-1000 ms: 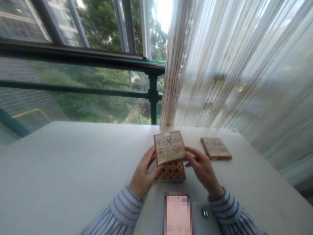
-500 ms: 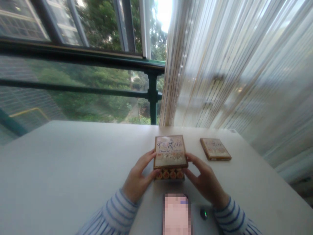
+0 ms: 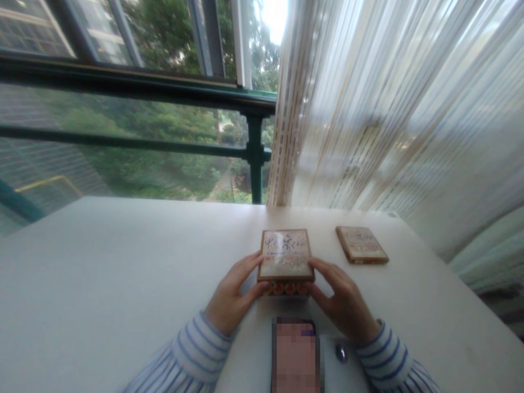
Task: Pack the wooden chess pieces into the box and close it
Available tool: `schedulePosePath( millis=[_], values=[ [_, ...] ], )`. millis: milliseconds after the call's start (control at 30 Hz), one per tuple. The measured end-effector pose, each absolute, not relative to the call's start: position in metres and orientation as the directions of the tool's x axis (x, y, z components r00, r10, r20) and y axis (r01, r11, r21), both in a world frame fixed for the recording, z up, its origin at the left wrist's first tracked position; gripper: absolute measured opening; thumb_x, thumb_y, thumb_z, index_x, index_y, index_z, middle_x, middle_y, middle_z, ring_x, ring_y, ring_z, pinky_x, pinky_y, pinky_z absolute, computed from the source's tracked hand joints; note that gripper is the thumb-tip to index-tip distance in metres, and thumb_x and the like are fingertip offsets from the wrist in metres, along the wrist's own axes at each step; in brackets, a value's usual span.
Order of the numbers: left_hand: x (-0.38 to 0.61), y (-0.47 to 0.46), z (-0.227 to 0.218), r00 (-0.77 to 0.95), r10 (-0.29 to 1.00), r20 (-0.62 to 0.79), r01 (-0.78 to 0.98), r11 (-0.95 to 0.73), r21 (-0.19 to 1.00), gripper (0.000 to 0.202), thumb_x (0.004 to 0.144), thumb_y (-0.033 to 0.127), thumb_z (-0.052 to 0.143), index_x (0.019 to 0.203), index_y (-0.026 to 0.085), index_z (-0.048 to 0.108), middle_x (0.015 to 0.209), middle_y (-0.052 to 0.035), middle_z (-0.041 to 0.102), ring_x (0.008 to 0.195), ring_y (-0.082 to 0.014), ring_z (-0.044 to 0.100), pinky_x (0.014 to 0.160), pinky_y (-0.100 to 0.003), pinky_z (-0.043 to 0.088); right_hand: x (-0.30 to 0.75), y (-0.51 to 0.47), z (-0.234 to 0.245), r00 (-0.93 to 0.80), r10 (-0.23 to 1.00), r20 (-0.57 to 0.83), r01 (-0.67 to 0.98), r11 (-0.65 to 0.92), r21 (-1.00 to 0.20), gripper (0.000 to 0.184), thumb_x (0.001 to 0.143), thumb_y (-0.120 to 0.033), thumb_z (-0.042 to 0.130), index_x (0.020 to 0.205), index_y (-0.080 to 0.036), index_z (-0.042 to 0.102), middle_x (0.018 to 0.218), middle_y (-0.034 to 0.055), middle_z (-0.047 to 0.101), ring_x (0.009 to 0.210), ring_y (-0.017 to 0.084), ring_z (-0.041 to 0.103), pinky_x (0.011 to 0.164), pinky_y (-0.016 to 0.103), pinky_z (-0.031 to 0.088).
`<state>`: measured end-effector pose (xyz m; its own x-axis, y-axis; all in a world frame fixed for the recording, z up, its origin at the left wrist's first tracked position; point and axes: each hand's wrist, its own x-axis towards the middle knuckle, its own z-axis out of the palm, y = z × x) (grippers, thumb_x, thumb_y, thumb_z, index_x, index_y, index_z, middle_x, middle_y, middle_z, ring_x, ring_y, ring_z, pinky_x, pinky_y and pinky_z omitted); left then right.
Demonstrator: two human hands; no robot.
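Note:
A square printed lid with brush lettering sits almost flat over a box of round orange pieces, of which only the near row still shows. My left hand grips the lid's left edge, thumb under and fingers curled round. Gripping its right edge in the same way is my right hand. Both sleeves are striped blue and white.
A second flat printed box lies on the white table to the right, near the table's far corner. A small grey device sits by my right wrist. Behind the table are a green railing, a window and sheer curtains.
The lid, tilted up a second ago, has come down over the box. Fewer orange pieces show now. Both hands sank with it and stayed on its edges.

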<state>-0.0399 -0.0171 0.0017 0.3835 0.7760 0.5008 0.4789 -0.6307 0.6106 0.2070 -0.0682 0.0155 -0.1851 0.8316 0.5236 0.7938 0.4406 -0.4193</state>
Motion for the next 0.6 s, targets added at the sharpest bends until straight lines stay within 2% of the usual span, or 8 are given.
schedulePosePath(
  millis=[300, 467, 600],
  values=[
    [-0.041, -0.019, 0.002, 0.422, 0.766, 0.485, 0.493, -0.643, 0.586, 0.048, 0.076, 0.031, 0.055, 0.122, 0.022, 0.044, 0.126, -0.0088, 0.048, 0.116, -0.0215, 0.045, 0.096, -0.042, 0.039, 0.206, -0.07, 0.015, -0.21, 0.848, 0.487, 0.769, 0.451, -0.454, 0.043, 0.078, -0.027, 0.054, 0.12, -0.019, 0.045, 0.117, 0.0086, 0.055, 0.108, 0.019, 0.051, 0.091, 0.035, 0.045],
    [-0.041, -0.021, 0.0, 0.437, 0.761, 0.48, 0.487, -0.649, 0.585, 0.05, 0.077, 0.03, 0.054, 0.125, 0.022, 0.041, 0.126, -0.0096, 0.047, 0.116, -0.0215, 0.044, 0.097, -0.041, 0.038, 0.206, -0.071, 0.011, -0.215, 0.839, 0.5, 0.779, 0.456, -0.43, 0.042, 0.078, -0.027, 0.054, 0.119, -0.02, 0.047, 0.118, 0.0095, 0.055, 0.106, 0.02, 0.053, 0.089, 0.036, 0.046],
    [-0.039, -0.027, -0.003, 0.461, 0.744, 0.484, 0.485, -0.668, 0.565, 0.073, 0.07, 0.038, 0.062, 0.132, 0.022, 0.028, 0.132, -0.012, 0.04, 0.12, -0.0257, 0.038, 0.098, -0.045, 0.034, 0.205, -0.074, 0.009, -0.217, 0.841, 0.495, 0.782, 0.453, -0.428, 0.041, 0.079, -0.027, 0.054, 0.119, -0.02, 0.048, 0.117, 0.01, 0.055, 0.106, 0.021, 0.054, 0.088, 0.036, 0.047]
  ],
)
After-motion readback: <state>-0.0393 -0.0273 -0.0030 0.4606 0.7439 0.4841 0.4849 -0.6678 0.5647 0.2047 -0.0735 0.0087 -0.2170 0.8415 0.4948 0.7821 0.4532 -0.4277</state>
